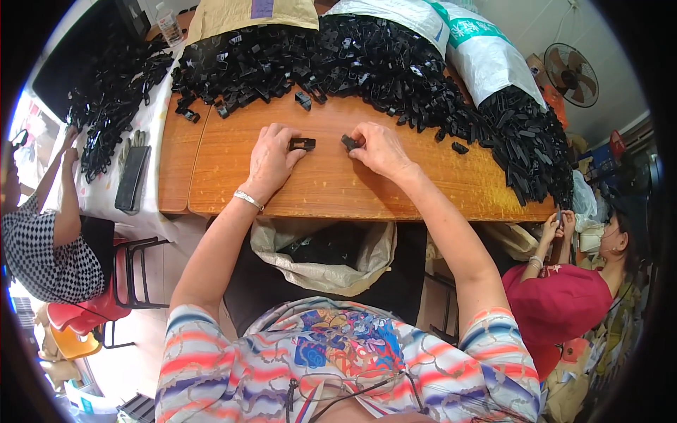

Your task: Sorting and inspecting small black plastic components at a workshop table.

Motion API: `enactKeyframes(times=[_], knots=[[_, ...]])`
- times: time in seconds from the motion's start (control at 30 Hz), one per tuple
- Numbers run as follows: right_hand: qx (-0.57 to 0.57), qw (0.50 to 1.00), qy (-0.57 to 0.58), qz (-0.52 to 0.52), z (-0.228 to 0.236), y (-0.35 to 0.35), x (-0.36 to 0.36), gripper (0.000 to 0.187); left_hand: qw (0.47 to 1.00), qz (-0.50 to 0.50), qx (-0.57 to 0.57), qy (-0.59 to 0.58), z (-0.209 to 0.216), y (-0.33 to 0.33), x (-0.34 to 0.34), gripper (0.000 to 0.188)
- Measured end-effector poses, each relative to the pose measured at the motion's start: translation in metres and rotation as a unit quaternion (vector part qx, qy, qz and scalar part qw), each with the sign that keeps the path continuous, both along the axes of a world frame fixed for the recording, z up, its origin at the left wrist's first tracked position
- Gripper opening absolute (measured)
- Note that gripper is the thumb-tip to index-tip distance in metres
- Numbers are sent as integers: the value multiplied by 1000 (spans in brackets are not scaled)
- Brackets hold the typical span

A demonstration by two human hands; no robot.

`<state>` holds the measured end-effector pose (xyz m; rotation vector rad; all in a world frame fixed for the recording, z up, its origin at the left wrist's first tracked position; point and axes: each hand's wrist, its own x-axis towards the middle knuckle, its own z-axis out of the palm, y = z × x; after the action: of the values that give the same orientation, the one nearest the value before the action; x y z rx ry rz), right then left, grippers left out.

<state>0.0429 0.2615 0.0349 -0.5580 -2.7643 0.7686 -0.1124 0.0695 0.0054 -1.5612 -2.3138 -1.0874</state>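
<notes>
The fingers of the left hand [271, 158] pinch a small black clip [302, 144] near the frame's middle. The right hand [381, 148] pinches another black piece [349, 142] just beside it.

Left forearm: extended forward from the lower left, bare, a band worn at the wrist. Left hand [271, 161]: laid palm down, fingers curled, fingertips pinched at its far right side. Right forearm: extended from the lower right, angled toward the left, bare below a short sleeve. Right hand [381, 149]: laid palm down, knuckles raised, thumb and fingers pinched at its left side. The two hands are set near each other, apart, not touching.
</notes>
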Motion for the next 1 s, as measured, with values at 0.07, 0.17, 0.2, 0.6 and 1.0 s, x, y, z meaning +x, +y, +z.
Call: enactKeyframes(times=[0.07,0.17,0.2,0.6,1.0], knots=[[-3,1000,-19,10,8,-4,-1,28,1000,-1,-1,-9,-1,1,-1,31],[-12,999,-31,21,10,-8,-1,29,999,2,-9,-32,0,-1,0,28],[-15,999,-21,19,11,-9,-1,28,999,5,-14,-45,1,0,1,27],[-86,992,86,17,2,-32,-6,22,991,-16,37,-127,1,-3,3,28],[54,960,246,119,16,-62,-6,25,841,-153,97,-510,8,-9,26,29]])
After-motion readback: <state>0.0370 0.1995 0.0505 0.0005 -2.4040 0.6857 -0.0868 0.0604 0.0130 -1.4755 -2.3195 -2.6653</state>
